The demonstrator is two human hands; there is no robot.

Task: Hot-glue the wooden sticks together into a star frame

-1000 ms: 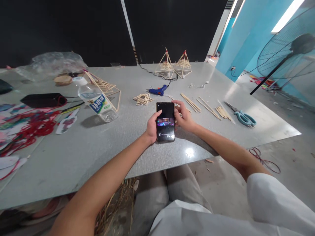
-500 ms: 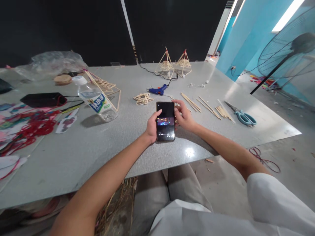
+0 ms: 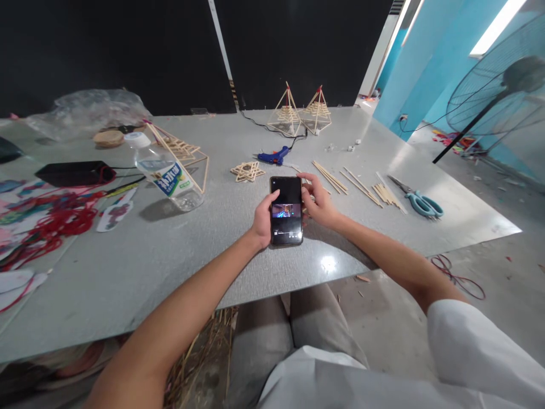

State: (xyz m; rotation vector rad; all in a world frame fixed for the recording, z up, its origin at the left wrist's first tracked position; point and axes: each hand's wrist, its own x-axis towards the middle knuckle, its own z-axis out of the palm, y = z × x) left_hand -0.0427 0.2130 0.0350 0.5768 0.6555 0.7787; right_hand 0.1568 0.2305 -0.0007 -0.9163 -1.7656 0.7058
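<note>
A black phone (image 3: 286,227) with a lit video picture on its screen stands between my hands over the table. My left hand (image 3: 263,220) grips its left side, thumb over the edge. On the right side, my right hand (image 3: 318,203) holds the phone with bent fingers at the upper edge. Left of the phone lies a star-shaped stack of sticks (image 3: 247,171). Beyond it is a blue glue gun (image 3: 273,155). Loose wooden sticks (image 3: 330,177) lie just past my right hand.
Scissors (image 3: 421,203) lie on the right of the grey table (image 3: 179,267). A clear bottle (image 3: 172,179) stands left, before a stick frame (image 3: 204,170). Two stick pyramids (image 3: 286,113) are at the back. Red yarn (image 3: 63,221) lies far left; a fan (image 3: 506,85) stands right.
The small picture on the phone's screen has changed. Both hands and the phone have stayed in place.
</note>
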